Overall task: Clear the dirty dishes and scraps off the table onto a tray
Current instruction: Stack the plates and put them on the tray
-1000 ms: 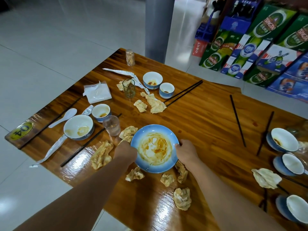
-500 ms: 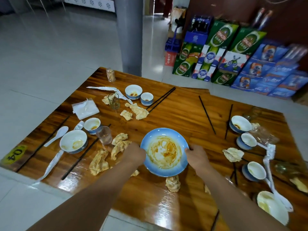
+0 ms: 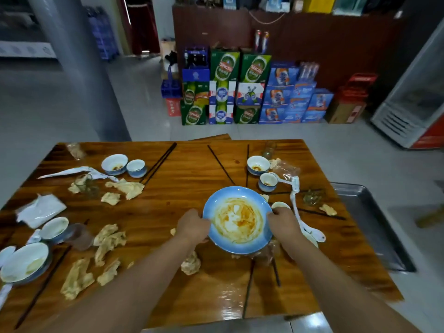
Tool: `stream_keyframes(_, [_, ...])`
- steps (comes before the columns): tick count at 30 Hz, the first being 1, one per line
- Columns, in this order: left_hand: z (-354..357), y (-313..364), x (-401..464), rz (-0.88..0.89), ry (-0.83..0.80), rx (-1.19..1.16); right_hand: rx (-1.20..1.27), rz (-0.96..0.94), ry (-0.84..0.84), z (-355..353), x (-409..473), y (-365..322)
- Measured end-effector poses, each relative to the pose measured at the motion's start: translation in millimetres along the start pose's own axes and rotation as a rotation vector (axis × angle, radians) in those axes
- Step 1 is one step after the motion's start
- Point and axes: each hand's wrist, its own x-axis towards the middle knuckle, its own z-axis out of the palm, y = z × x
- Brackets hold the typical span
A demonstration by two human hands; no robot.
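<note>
far left of the hands, at the tabletop edge: a large white bowl with pale residue, a smaller bowl just beyond it, a white napkin packet further back. a blurred clear cup stands just beside the small bowl. crumpled used tissues lie scattered between that bowl group and the left hand, more tissues further back near a glass. two small blue-rimmed bowls with sauce marks sit touching each other, far beyond the left hand, black chopsticks just right of them.

left hand grips the left rim of the blue plate, thumb over the edge. the plate is smeared with orange sauce, tilted slightly, held between both hands above the tabletop. right hand grips the right rim, thumb on top. one crumpled tissue lies below the plate near the left forearm.

beyond the right hand: two small sauce bowls near each other, a torn wrapper, a white spoon just right of the right hand. another glass is blurred. right of the right hand, off the tabletop edge, a metal tray sits apart from the plate. stacked beer cartons stand on the floor far behind.
</note>
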Motion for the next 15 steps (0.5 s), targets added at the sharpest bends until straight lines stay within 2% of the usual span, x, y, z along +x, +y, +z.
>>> stream_keyframes(8, [125,54,-38,0.049,-0.050,0.026,0.048,0.036,0.118,-106,27,86])
stream_keyframes(15, [236,93,-63,0.039,-0.084,0.027,0.031,0.097,0.151,-191,57,161])
